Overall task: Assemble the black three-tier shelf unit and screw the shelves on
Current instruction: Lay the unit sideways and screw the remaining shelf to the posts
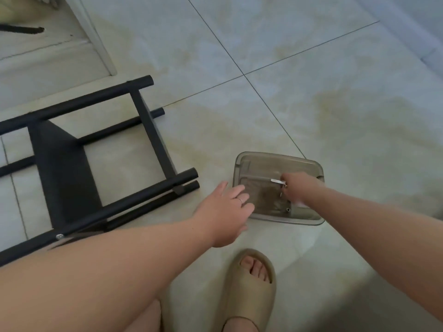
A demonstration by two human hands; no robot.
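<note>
The black shelf unit (pixel 79 159) lies on its side on the tiled floor at the left, its tube legs pointing right and shelf boards fixed between them. A silver screw head (pixel 59 236) shows on the nearest leg. A clear brownish plastic tray (pixel 314 168) sits on the floor to its right. My right hand (pixel 296 188) reaches into the tray and pinches a small silver tool (pixel 276 181); a loose screw (pixel 288 209) lies near the tray's front rim. My left hand (pixel 225 214) hovers with straight fingers at the tray's left edge.
My foot in a beige slipper (pixel 251 291) stands just in front of the tray. A white door frame (pixel 98 41) rises at the upper left, with a dark object (pixel 24 29) beyond it. Pale floor tiles spread to the right.
</note>
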